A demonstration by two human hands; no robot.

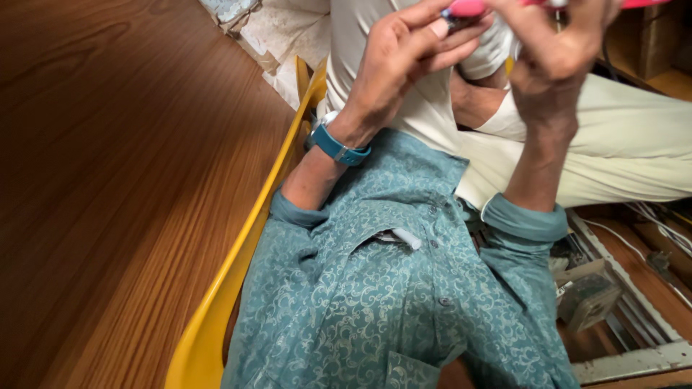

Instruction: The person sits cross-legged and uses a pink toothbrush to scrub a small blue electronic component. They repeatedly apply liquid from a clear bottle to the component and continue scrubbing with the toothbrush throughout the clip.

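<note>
- One pink object (pixel 468 8) sits at the very top edge of the view, cut off by the frame, so its full shape cannot be told.
- The left hand (pixel 404 61) is raised in front of the chest, fingers curled in and fingertips closed against the underside of the pink object; a small dark part shows just beneath the pink, at the fingertips.
- The right hand (pixel 551 54) is raised beside it, close to the left one, its fingers bent up around the right part of the pink object; the fingertips run out of view, so how firmly it grips cannot be told.
- The object thus lies between the two hands, above both wrists and well above the lap.
- One blue wristband (pixel 337 148) circles the left wrist.
- Two rolled sleeves of a teal patterned shirt (pixel 375 288) end at the forearms; pale trousers (pixel 613 144) cover the legs.
- One yellow chair (pixel 238 266) edge curves along the person's left side.
- A brown wood-grain surface (pixel 108 180) fills the left of the view.
- At lower right lie a metal frame (pixel 634 360), one grey blocky part (pixel 587 292), and a few cables (pixel 663 216).
</note>
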